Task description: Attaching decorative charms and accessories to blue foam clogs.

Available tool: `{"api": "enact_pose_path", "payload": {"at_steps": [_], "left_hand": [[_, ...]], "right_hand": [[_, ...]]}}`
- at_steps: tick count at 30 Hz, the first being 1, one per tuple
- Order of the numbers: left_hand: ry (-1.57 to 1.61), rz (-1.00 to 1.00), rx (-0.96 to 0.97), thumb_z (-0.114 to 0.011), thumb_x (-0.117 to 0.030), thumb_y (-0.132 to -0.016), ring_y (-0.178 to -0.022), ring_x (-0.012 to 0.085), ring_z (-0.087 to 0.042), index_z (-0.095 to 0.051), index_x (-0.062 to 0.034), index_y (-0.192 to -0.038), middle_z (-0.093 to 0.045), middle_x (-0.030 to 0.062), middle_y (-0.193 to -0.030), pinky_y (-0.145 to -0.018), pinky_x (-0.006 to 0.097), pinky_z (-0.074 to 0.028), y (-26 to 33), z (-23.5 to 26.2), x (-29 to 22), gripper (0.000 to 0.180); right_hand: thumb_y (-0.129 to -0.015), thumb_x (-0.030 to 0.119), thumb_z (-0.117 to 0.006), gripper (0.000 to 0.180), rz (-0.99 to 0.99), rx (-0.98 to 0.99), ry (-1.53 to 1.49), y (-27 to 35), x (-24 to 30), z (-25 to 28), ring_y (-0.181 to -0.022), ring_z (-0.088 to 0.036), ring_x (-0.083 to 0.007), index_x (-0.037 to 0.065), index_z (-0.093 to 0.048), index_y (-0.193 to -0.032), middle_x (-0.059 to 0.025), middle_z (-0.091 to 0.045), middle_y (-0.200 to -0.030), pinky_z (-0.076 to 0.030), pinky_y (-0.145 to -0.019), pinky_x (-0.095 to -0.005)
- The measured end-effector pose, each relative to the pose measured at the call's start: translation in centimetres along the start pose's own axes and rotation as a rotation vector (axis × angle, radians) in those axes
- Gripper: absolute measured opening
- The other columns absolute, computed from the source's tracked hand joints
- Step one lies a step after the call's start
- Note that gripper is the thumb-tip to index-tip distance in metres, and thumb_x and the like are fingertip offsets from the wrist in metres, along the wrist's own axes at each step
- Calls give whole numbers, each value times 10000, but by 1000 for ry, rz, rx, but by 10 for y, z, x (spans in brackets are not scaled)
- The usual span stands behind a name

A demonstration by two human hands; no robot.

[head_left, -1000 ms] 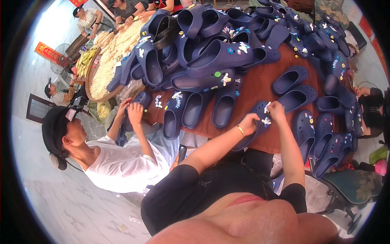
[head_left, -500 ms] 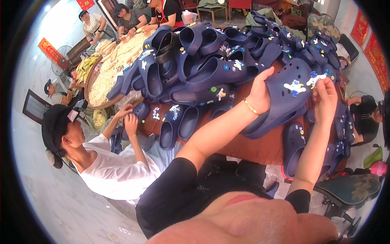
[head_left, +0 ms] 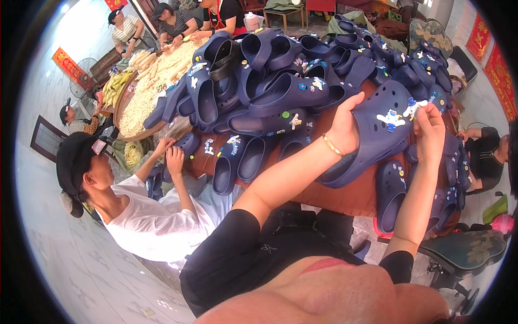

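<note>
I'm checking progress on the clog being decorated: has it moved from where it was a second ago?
Yes. The navy clog has been lifted off the wooden table, held up in the left hand and right hand.

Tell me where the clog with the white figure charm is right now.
In the head view, upper right: the navy clog is lifted above the table, held between the left hand and right hand.

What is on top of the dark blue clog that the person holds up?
On the clog sit a white figure charm and another charm at the right hand. Fingers cover part of it.
</note>
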State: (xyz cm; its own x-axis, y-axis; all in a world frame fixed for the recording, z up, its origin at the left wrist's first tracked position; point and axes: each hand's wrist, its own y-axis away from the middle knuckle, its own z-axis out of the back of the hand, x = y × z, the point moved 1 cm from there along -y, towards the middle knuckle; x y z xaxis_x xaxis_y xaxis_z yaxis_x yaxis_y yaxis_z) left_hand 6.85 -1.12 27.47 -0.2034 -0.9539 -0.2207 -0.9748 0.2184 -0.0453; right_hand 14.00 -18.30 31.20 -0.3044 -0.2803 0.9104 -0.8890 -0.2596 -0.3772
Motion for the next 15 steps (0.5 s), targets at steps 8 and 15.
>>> {"api": "enact_pose_path", "payload": {"at_steps": [8,15], "left_hand": [[-7,2,2,-476,-395,-836,-1033,300,-539,-508,7,-1137,-547,174,-1148,-920,430,-400,5,-1,7,503],[-10,7,3,-480,-360,-833,-1029,299,-541,-508,-2,-1138,-551,164,-1142,-915,431,-404,4,2,9,472]], "right_hand": [[-843,132,-586,113,-11,9,6,6,1,5,-545,-402,-32,39,-568,-903,41,-499,-657,-290,-498,-179],[-844,147,-587,107,-38,28,44,5,-7,11,-547,-397,-28,51,-565,-888,49,-493,-664,-280,-497,-172]]}}
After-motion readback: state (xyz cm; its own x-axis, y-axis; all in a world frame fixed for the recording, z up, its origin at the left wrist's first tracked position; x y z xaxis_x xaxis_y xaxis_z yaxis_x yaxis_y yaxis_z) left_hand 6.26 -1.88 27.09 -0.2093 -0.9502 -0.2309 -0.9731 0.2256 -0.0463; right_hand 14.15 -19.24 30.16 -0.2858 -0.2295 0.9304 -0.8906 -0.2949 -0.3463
